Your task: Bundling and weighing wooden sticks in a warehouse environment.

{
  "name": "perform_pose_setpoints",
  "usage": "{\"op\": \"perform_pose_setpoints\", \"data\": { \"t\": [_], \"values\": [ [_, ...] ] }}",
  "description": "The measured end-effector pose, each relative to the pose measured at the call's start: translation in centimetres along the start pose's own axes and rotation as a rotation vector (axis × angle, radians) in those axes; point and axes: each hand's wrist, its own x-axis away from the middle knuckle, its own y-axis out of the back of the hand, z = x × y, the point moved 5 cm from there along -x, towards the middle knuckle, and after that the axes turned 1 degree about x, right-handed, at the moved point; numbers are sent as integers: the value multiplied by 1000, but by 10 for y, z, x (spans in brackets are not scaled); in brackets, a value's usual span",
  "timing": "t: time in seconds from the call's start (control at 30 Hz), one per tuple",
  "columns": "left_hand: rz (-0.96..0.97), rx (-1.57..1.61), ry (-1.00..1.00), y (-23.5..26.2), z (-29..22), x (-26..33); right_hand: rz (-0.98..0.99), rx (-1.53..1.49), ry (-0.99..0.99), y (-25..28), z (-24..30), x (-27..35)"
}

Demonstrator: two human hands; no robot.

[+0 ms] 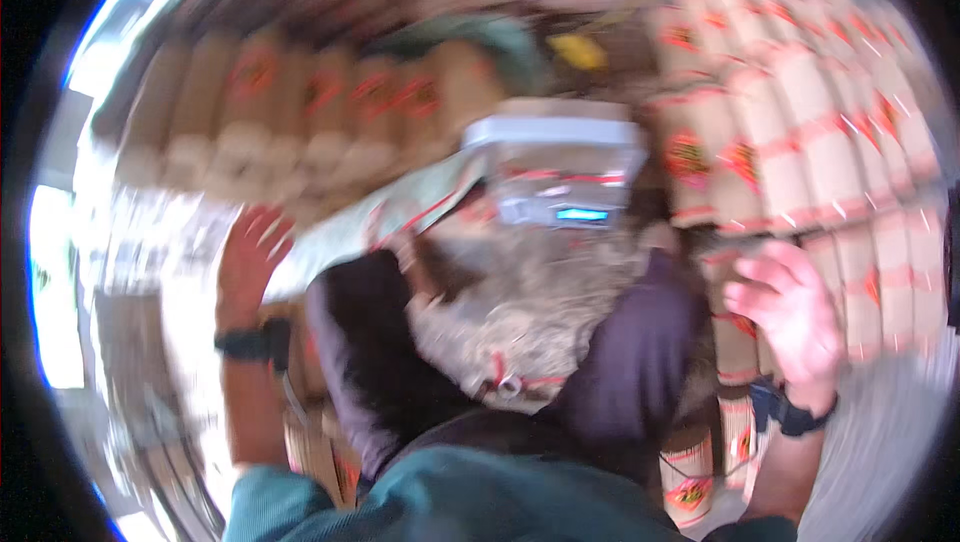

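Note:
My left hand (250, 260) is raised at the left, blurred, its fingers apart and nothing visible in it. Behind it is a bright, washed-out area beside a pale green sack (370, 232). My right hand (790, 312) hovers at the right with loosely bent, parted fingers and holds nothing I can make out. Close to it stand tan cylindrical bundles (795, 142) in clear wrap with red bands and red prints. Between my knees, a white scale (560, 177) with a lit blue display sits on the far side of a crumpled clear plastic sheet (540, 292).
A row of tan bundles (300, 92) stands at the far left. Something yellow (578, 51) lies beyond the scale. A small ring-shaped thing (510, 385) with red beside it lies between my thighs. More bundles (688, 477) stand by my right hip.

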Motion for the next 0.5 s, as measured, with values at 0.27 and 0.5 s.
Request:
{"op": "perform_pose_setpoints", "data": {
  "t": [0.27,0.5],
  "values": [
    [-300,41,-201,318,68,211,245,196,-145,-121,-5,-68],
    [-1051,96,265,304,184,279,601,251,-288,-283,-54,-149]
  ]
}}
